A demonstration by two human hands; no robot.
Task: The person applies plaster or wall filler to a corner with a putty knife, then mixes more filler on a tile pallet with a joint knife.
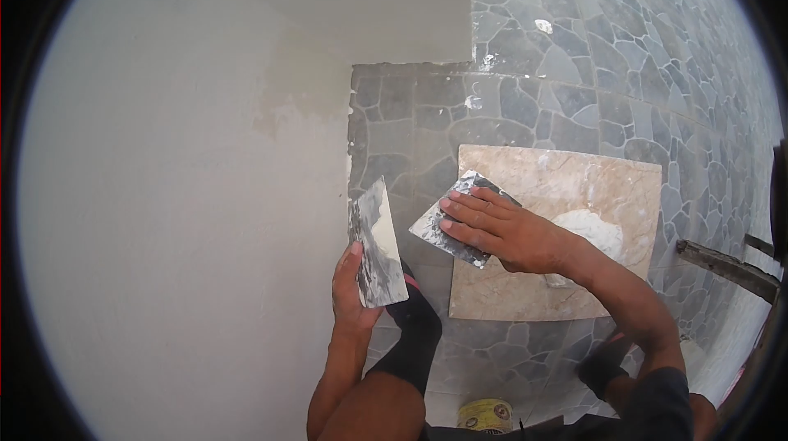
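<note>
**Clerk:** Head view, entry one: the hands and their pose?

**Keeper:** Left hand: raised from below, forearm near upright and close beside the white wall. Its fingers are clamped on the lower edge of the left blade, thumb on the near face. The blade is a flat steel scraper, smeared grey, standing on end. Right hand: reaches in from the lower right, wrist bent and palm down. Its fingers lie together, stretched across the top face of the right blade and pressing on it; the thumb is hidden. That blade is tilted, with its near corner over the left edge of the slab.

**Clerk:** Entry two: surroundings and obstructions?

**Keeper:** The beige marble slab lies flat on the stone-patterned floor. A mound of white paste sits on the slab, just behind the right wrist, which covers part of it. A dark sock is below the left blade. A yellow-labelled tin is at the bottom edge. A plank lies at the far right. The two blades are apart, not touching.

**Clerk:** Entry three: the count?

**Keeper:** Hands, two. Blades, two. Slab, one. Mound, one. Tin, one. Plank, one.
</note>
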